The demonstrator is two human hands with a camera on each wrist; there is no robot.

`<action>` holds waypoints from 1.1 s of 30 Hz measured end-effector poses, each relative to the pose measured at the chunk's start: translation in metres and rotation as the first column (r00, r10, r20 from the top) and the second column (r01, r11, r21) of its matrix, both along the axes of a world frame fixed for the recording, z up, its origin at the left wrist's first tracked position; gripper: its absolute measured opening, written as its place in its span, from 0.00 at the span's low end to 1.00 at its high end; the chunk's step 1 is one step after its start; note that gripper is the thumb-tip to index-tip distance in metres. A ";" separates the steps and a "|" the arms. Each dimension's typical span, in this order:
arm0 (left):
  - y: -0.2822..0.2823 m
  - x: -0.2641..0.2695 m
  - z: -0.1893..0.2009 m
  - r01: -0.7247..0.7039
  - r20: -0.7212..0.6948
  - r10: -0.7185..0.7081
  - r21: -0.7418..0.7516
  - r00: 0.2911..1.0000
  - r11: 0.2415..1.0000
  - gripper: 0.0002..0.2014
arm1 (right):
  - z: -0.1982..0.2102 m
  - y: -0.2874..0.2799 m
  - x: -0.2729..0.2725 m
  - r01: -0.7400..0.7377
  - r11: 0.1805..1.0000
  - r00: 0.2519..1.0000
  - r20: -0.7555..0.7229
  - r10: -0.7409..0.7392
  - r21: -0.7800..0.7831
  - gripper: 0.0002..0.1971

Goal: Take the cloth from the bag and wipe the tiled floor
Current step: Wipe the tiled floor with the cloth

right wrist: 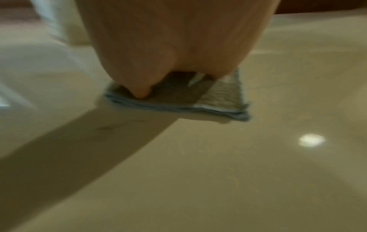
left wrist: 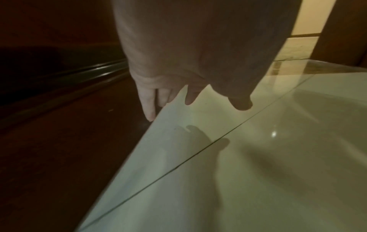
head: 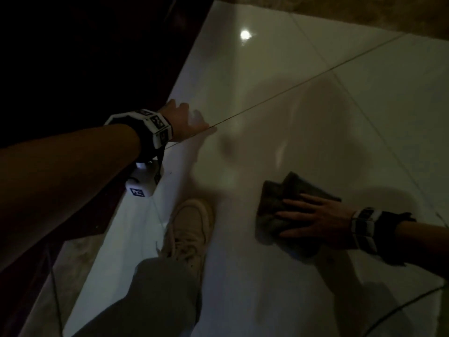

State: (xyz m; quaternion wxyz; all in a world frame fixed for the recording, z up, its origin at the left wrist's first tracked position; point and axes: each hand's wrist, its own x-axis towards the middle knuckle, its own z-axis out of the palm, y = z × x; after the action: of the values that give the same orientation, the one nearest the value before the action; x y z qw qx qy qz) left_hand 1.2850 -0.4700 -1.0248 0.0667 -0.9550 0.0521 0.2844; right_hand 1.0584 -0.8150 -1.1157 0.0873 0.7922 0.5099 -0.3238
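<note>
A folded grey-green cloth point(head: 279, 205) with a blue underside lies flat on the glossy pale tiled floor point(head: 279, 93). My right hand point(head: 306, 217) rests on top of it with fingers straight and spread, palm down. In the right wrist view the folded cloth point(right wrist: 220, 97) sits under my fingertips point(right wrist: 141, 92). My left hand point(head: 187, 120) hovers with fingers relaxed and holds nothing, over the floor's left edge beside dark wood. The left wrist view shows those fingers point(left wrist: 149, 106) hanging above the tile point(left wrist: 258, 172). No bag is in view.
Dark wooden furniture or panelling point(head: 85, 69) runs along the floor's left edge. My beige shoe point(head: 189, 227) and grey trouser leg point(head: 155, 295) stand on the tile near the bottom centre. A thin cable point(head: 398, 312) crosses the bottom right. A lamp's reflection point(head: 245, 34) shines far off.
</note>
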 end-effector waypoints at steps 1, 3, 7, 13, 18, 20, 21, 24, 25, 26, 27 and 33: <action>0.009 -0.003 -0.002 -0.009 0.009 0.009 0.010 1.000 1.000 0.45 | 0.004 -0.003 0.011 0.070 0.997 0.997 0.044 -0.070 -0.008 0.37; 0.029 -0.012 -0.001 -0.058 0.020 0.058 -0.002 0.998 0.998 0.52 | 0.006 0.006 0.039 0.229 0.973 0.956 0.184 -0.229 0.021 0.42; 0.053 -0.021 -0.001 -0.096 -0.005 0.096 0.003 0.995 0.995 0.52 | 0.014 0.046 0.040 0.268 0.963 0.958 0.117 -0.263 -0.023 0.39; 0.067 -0.031 -0.001 -0.104 -0.061 0.102 -0.039 0.993 0.994 0.47 | 0.001 0.117 0.016 -0.120 0.993 0.989 0.090 0.118 0.015 0.28; 0.084 -0.039 -0.019 -0.080 -0.089 0.080 0.003 0.993 0.997 0.49 | -0.011 0.143 0.042 -0.024 0.993 0.994 0.108 0.012 0.112 0.31; 0.091 -0.044 -0.023 -0.070 -0.089 0.071 0.008 0.993 0.998 0.50 | -0.015 0.156 0.050 0.053 0.989 0.988 0.134 -0.072 0.141 0.33; 0.095 -0.047 -0.025 -0.077 -0.084 0.077 0.006 0.993 0.997 0.49 | -0.016 0.162 0.054 0.098 0.985 0.985 0.127 -0.116 0.141 0.33; 0.103 -0.056 -0.025 -0.091 -0.089 0.091 0.003 0.992 0.996 0.45 | -0.019 0.184 0.059 0.210 0.957 0.960 0.141 -0.241 0.202 0.34; 0.104 -0.060 -0.023 -0.090 -0.087 0.090 0.001 0.992 0.996 0.44 | -0.018 0.190 0.058 0.217 0.954 0.958 0.143 -0.249 0.208 0.34; 0.106 -0.063 -0.022 -0.085 -0.081 0.085 -0.002 0.993 0.996 0.43 | -0.017 0.196 0.055 0.201 0.952 0.957 0.162 -0.241 0.231 0.33; 0.109 -0.065 -0.021 -0.084 -0.077 0.083 -0.007 0.994 0.996 0.43 | -0.017 0.204 0.050 0.161 0.954 0.961 0.180 -0.211 0.253 0.32; 0.121 -0.075 -0.021 -0.133 -0.052 0.128 -0.119 0.990 0.984 0.46 | -0.070 0.255 -0.035 0.055 0.998 0.970 0.239 -0.051 -0.011 0.52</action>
State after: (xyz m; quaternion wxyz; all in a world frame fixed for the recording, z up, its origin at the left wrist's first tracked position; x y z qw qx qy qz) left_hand 1.2097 -0.3491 -1.0457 -0.0117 -0.9521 0.0082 0.3056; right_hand 1.0237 -0.5600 -1.1855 0.1462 0.8379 0.4715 -0.2328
